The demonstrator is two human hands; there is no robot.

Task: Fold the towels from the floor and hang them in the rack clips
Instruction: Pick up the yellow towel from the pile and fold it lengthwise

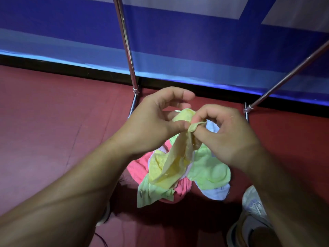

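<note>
Head view: a yellow towel (175, 163) is pinched by the right hand (229, 136) and left hand (153, 125) (fingers curled); the towel pile (206, 172) lies on the floor (53, 125).

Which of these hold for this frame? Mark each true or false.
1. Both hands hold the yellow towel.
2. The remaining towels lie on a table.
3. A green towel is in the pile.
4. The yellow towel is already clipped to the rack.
1. True: the left hand and right hand pinch the yellow towel.
2. False: the pile lies on the red floor.
3. True: the green towel is there.
4. False: it hangs from the hands; the rack pole is bare.
</note>
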